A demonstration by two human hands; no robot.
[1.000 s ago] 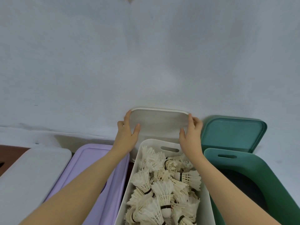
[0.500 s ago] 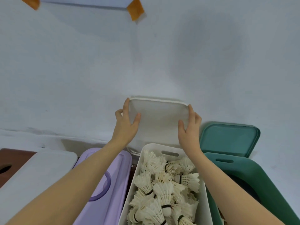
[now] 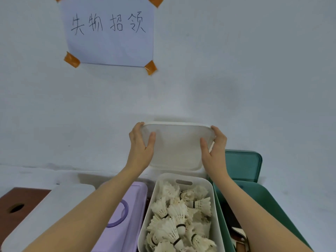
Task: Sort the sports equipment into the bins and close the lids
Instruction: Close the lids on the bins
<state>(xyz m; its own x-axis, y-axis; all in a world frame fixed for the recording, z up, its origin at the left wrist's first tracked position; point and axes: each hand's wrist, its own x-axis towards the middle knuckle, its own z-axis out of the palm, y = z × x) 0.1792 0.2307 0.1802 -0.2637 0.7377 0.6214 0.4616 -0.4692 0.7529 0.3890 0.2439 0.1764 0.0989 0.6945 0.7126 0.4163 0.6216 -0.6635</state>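
The white lid (image 3: 175, 146) is held upright above the far end of the white bin (image 3: 216, 206), its broad face toward the camera and its lower edge just above the bin's back rim. The left hand (image 3: 141, 148) grips the lid's left edge, thumb on the near face and fingers (image 3: 138, 126) wrapped over the upper left corner. The right hand (image 3: 214, 151) grips the right edge the same way, thumb on the near face, fingers curled behind the upper right corner. The lid's top edge stands against bare wall (image 3: 254, 79), with open wall above it and to both sides.

Below, the white bin is open and heaped with white shuttlecocks (image 3: 179, 215) up to about its rim. Just beside it on the right stands the green bin (image 3: 269, 200), open, with its green lid (image 3: 241, 166) propped against the wall behind it, close to the right hand. On the left, touching or nearly touching the white bin, is the purple bin (image 3: 134, 211) with its lid on. Farther left lies a closed bin with a pale grey lid (image 3: 51, 206), then a strip of brown table (image 3: 16, 199) with a round hole. A taped paper sign (image 3: 109, 31) hangs high on the wall, well above the lid.
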